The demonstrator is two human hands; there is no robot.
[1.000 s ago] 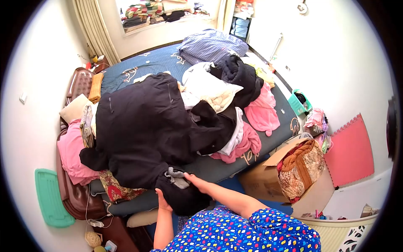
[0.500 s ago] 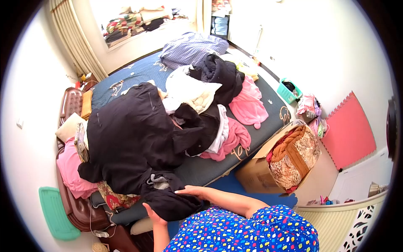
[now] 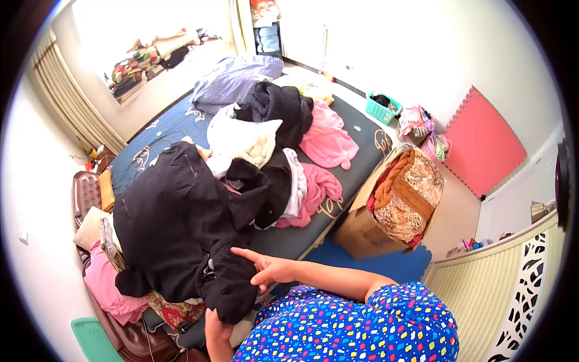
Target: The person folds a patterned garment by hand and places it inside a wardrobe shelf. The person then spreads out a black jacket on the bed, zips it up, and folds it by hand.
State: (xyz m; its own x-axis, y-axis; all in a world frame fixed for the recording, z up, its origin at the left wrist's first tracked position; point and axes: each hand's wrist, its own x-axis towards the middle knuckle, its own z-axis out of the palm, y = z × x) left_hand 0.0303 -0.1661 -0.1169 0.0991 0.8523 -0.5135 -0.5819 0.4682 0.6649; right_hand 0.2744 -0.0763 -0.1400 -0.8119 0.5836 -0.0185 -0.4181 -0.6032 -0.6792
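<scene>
A large black jacket [image 3: 175,223] lies spread over the near left part of the bed, its near end bunched up and hanging toward me. My right hand [image 3: 269,269] is at the right side of this bunched part, index finger stretched out against the cloth and thumb apart. At the bottom edge of the bunch, my left hand [image 3: 218,327] has its thumb up against the cloth; its other fingers are mostly hidden, and it seems to grip the edge. A bit of grey lining shows between the folds.
On the bed [image 3: 289,244] are a white garment [image 3: 247,139], pink clothes [image 3: 325,136], a dark padded garment [image 3: 280,111] and a checked blue cloth [image 3: 232,81]. A cardboard box [image 3: 362,232] with a brown patterned quilt [image 3: 410,193] stands right of the bed. A teal basket [image 3: 381,108] sits beyond.
The view has shifted, so the room appears turned. My right hand has moved up along the jacket with its index finger extended. My left hand has come against the bunch's bottom edge, which is drawn in more compactly.
</scene>
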